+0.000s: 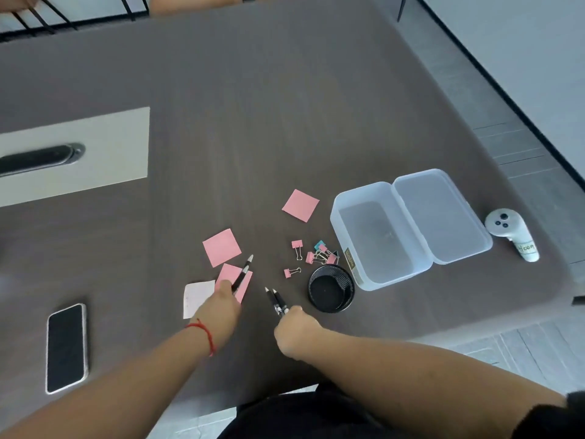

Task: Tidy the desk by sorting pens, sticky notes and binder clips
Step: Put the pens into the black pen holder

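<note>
My left hand (223, 304) grips two black pens (243, 272) whose tips point up and right over a pink sticky note (230, 274). My right hand (296, 332) is closed on two more black pens (275, 301), tips pointing away from me. Two other pink sticky notes (221, 247) (300, 205) lie flat on the desk, and a white note (196, 297) sits partly under my left hand. Pink binder clips (297, 247) (290, 272) and a small heap of clips (323, 255) lie near a black mesh pen cup (330, 288).
A clear plastic box (364, 274) with its lid (441, 217) hinged open stands right of the cup. A white controller (511, 232) lies farther right, near the desk edge. A phone (66, 346) lies face up at the left. A grey cable panel (95, 147) is set into the desk.
</note>
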The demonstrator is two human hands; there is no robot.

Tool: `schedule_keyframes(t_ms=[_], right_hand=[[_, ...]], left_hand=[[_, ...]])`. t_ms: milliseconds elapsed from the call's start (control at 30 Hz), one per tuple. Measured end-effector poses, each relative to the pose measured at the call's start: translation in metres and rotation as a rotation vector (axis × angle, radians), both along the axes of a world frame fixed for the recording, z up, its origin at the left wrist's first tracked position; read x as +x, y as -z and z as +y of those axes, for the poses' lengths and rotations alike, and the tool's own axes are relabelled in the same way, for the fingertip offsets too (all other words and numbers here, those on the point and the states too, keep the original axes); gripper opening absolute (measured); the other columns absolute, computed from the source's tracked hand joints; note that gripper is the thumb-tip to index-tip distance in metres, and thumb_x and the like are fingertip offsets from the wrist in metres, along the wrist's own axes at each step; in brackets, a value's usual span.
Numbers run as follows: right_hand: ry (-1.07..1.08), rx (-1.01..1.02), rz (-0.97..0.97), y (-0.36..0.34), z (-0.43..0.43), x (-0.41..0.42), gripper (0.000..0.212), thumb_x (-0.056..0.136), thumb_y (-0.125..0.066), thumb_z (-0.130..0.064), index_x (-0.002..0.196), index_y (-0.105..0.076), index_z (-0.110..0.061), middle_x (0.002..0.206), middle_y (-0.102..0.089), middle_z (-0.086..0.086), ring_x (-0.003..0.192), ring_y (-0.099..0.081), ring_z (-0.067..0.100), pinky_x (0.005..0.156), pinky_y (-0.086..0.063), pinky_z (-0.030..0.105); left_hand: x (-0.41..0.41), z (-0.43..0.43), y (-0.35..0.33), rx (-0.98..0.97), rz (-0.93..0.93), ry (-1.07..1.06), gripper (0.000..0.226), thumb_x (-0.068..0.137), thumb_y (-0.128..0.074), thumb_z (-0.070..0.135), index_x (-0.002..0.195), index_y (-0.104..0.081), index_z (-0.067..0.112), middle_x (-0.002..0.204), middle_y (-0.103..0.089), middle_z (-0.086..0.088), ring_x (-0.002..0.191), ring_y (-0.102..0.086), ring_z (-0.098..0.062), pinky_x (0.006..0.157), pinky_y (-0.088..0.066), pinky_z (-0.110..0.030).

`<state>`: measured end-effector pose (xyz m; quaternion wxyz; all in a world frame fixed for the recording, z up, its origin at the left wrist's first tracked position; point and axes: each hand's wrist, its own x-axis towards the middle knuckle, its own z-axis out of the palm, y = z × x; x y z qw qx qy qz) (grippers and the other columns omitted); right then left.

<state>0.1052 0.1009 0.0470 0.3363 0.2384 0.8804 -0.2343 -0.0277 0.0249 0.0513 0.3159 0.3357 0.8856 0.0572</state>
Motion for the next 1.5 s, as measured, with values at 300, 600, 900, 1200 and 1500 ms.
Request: schedule_keyframes(t_ms=[300, 600, 900, 1200, 1500], right_hand=[[0.699, -0.018, 0.32, -0.142, 0.12, 0.098, 0.015, 0.097, -0.042, -0.025, 0.09, -0.045, -0.012, 0.076, -0.049, 0.002, 0.064, -0.044, 0.019, 0.054, -0.033, 0.028], [0.458, -0.263, -0.033, -0.109, 0.126, 0.118, 0.013, 0.096, -0.046, -0.018, 0.084, -0.051, -0.015, 0.07, -0.055, 0.002, 0.052, -0.048, 0.014, 0.05, -0.041, 0.023], [0.059, -0.034, -0.194, -0.072, 0.113, 0.072, 0.027, 0.095, -0.05, -0.014, 0.116, -0.063, -0.003, 0.064, -0.043, 0.0, 0.061, -0.05, 0.019, 0.058, -0.044, 0.025], [0.204, 0.067, -0.03, -0.06, 0.12, 0.064, 0.044, 0.085, -0.058, -0.028, 0.126, -0.05, -0.015, 0.095, -0.059, 0.005, 0.087, -0.057, 0.027, 0.071, -0.046, 0.034], [0.304, 0.062, 0.167, -0.078, 0.134, 0.052, 0.047, 0.091, -0.049, -0.04, 0.136, -0.043, -0.028, 0.12, -0.056, 0.003, 0.11, -0.056, 0.026, 0.093, -0.049, 0.04]], left_hand=[[-0.006, 0.053, -0.157, -0.061, 0.202, 0.575, 0.016, 0.094, -0.034, 0.019, 0.104, -0.047, 0.02, 0.07, -0.051, 0.002, 0.061, -0.046, -0.02, 0.053, -0.032, -0.031], [0.078, 0.128, -0.065, -0.346, 0.228, 0.96, 0.029, 0.088, -0.046, 0.01, 0.113, -0.06, 0.004, 0.116, -0.067, -0.014, 0.105, -0.063, -0.033, 0.088, -0.051, -0.042], [0.093, 0.13, -0.041, -0.402, 0.317, 0.875, 0.041, 0.088, -0.051, 0.012, 0.128, -0.047, 0.008, 0.12, -0.064, -0.011, 0.11, -0.062, -0.031, 0.089, -0.05, -0.041], [0.059, 0.129, -0.058, -0.314, 0.075, 0.693, 0.058, 0.081, -0.059, 0.043, 0.129, -0.043, 0.014, 0.122, -0.063, -0.008, 0.109, -0.059, -0.029, 0.088, -0.048, -0.036], [-0.042, 0.044, -0.022, -0.25, -0.342, -0.206, 0.041, 0.085, -0.053, 0.049, 0.096, -0.054, 0.01, 0.076, -0.06, -0.011, 0.051, -0.047, -0.023, 0.05, -0.037, -0.024]])
